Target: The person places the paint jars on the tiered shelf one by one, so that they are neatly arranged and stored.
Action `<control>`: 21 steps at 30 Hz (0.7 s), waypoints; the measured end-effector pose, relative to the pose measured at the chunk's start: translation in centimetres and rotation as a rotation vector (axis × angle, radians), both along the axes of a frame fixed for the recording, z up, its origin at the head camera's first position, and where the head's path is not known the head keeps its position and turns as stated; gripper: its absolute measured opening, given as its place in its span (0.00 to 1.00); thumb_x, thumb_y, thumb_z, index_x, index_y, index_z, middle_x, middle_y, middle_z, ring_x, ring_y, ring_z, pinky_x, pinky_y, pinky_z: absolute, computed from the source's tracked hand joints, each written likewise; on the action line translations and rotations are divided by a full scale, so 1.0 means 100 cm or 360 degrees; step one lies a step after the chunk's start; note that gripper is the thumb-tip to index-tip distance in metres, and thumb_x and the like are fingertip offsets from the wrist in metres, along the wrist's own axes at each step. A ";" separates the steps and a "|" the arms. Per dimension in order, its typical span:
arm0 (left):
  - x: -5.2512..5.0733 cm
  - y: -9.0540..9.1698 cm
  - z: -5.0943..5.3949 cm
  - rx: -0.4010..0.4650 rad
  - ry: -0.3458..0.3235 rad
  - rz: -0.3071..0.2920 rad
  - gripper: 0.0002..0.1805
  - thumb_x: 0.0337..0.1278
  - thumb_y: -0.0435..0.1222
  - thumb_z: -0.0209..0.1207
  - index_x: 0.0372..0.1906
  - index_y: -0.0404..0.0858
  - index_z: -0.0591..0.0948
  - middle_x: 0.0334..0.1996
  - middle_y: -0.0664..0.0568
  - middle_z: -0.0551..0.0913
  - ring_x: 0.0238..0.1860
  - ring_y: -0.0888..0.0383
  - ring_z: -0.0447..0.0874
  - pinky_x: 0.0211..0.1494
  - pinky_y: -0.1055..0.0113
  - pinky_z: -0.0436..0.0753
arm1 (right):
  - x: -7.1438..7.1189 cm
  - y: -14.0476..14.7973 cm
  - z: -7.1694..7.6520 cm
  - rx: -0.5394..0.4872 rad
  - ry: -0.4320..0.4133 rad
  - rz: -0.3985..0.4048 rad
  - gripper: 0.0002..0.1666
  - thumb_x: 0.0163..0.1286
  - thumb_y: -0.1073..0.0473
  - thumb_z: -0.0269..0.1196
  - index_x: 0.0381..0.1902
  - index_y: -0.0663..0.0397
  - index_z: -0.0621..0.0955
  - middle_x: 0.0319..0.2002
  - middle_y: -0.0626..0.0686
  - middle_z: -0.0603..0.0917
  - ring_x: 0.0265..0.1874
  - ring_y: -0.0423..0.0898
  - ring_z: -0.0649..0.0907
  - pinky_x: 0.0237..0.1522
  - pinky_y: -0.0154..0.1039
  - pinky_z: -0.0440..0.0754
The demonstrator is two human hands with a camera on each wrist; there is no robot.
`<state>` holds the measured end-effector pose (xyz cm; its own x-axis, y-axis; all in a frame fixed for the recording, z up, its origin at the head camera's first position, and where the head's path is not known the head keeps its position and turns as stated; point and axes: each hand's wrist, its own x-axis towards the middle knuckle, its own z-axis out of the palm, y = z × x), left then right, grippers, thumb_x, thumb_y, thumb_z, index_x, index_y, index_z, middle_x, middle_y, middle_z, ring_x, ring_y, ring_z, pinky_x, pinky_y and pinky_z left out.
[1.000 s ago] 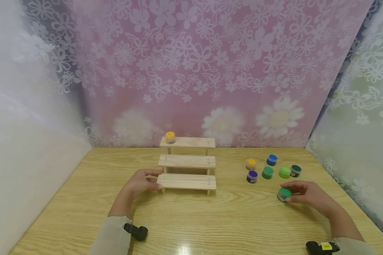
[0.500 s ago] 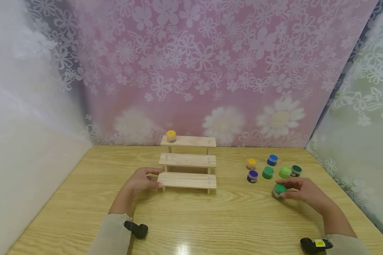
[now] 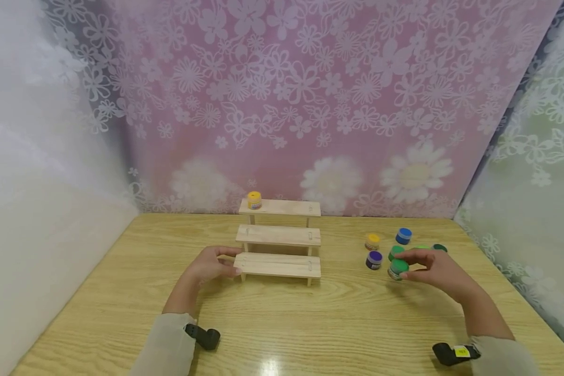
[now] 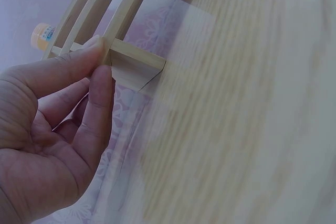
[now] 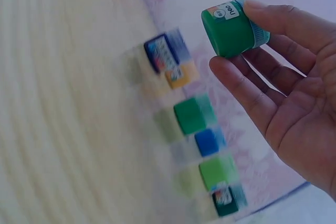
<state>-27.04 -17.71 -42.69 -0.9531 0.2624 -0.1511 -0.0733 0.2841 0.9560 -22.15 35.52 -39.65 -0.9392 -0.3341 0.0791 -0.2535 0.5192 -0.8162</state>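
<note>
At the far left we see a pale sleeve [image 3: 164, 344] with a black device [image 3: 203, 337] at the wrist, and then the left hand [image 3: 210, 266], thumb and fingers clamped on the left end of the wooden stand [image 3: 282, 266]. The stand has three steps, and on the left end of the top one we find a yellow-lidded jar [image 3: 254, 201]. Well to the right, on the table [image 3: 310, 324], stand an orange-yellow jar [image 3: 372, 242] and, just nearer us, a purple jar [image 3: 374, 260]. Beside them a green jar [image 3: 396, 252] shows partly behind the held green jar [image 5: 231, 30], which we see raised off the wood, gripped between thumb and fingers of the right hand [image 3: 434, 271]. A blue jar [image 3: 403, 236] sits farther back; a light green jar [image 5: 216, 171] and a dark green jar [image 5: 226, 201] are mostly hidden behind that hand in the head view.
</note>
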 end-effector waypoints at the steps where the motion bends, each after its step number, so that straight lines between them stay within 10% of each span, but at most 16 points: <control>1: 0.000 0.000 0.000 0.0002 0.0001 0.0001 0.30 0.47 0.27 0.71 0.60 0.35 0.79 0.65 0.35 0.70 0.55 0.44 0.79 0.49 0.55 0.82 | -0.001 -0.003 0.001 -0.0004 0.0022 0.0010 0.28 0.65 0.57 0.68 0.61 0.60 0.77 0.55 0.58 0.80 0.50 0.38 0.80 0.42 0.40 0.83; 21: -0.002 0.000 -0.003 0.0028 -0.0011 0.0002 0.30 0.47 0.27 0.72 0.60 0.34 0.79 0.62 0.35 0.73 0.51 0.47 0.81 0.47 0.56 0.82 | -0.011 -0.059 0.027 -0.0286 0.0279 0.0376 0.24 0.63 0.70 0.67 0.58 0.65 0.78 0.55 0.55 0.80 0.47 0.43 0.82 0.40 0.43 0.84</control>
<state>-27.21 -17.76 -42.96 -0.9523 0.2640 -0.1531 -0.0804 0.2671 0.9603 -23.25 29.66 -36.99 -0.8044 -0.5070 0.3098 -0.4940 0.2811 -0.8227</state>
